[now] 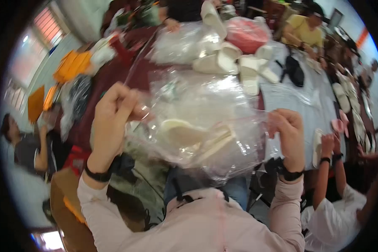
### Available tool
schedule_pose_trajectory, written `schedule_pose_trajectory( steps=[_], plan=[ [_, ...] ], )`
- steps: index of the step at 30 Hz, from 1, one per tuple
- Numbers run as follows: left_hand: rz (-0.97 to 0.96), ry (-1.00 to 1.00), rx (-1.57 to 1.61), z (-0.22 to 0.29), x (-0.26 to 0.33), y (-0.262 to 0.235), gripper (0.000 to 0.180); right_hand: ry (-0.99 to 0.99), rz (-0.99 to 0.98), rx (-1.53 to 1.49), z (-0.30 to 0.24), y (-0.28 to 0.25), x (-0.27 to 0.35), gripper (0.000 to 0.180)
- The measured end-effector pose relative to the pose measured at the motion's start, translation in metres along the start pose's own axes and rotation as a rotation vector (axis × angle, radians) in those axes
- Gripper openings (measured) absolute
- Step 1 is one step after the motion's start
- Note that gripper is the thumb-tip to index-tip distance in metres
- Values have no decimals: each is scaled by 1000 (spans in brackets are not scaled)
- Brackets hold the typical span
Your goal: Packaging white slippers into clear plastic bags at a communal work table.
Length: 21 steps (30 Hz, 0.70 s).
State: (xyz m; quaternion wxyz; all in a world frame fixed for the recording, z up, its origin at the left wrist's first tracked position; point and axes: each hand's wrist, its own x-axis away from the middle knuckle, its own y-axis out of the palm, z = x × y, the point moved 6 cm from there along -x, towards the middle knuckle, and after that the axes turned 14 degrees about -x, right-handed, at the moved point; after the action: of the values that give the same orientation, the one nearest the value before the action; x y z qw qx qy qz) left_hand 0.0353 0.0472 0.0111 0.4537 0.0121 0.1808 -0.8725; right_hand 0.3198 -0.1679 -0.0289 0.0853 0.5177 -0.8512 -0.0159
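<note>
Clear plastic bag with pale slippers inside, held up at centre frame. Left hand pinches its left edge, fingers closed on film; right hand clamps the right edge likewise. Judged light, limp, slippery; best gripped at the rim corners. Behind, upper centre: loose white slippers and more bags on the table. Co-worker's hands close at lower right.

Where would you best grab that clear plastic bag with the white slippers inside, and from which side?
Judging by how it hangs, grip the clear plastic bag by its upper edges, one from each side. The left hand and right hand already pinch it there, so the film stretches taut between them while the white slippers sag in its belly, where a grip would probably slip.
</note>
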Motion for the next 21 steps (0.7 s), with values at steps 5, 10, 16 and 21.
schedule_pose_trajectory(
  steps=[5,10,16,21],
  plan=[
    [-96,90,288,35,17,3,11,-569,-76,-257,-5,59,7,65],
    [-210,103,146,51,49,-5,20,-790,-356,323,27,159,11,98],
    [-198,116,202,34,84,-45,7,-559,-542,436,68,222,2,67],
    [294,276,100,-11,98,-117,16,-281,-423,364,101,210,-33,47]
  ],
)
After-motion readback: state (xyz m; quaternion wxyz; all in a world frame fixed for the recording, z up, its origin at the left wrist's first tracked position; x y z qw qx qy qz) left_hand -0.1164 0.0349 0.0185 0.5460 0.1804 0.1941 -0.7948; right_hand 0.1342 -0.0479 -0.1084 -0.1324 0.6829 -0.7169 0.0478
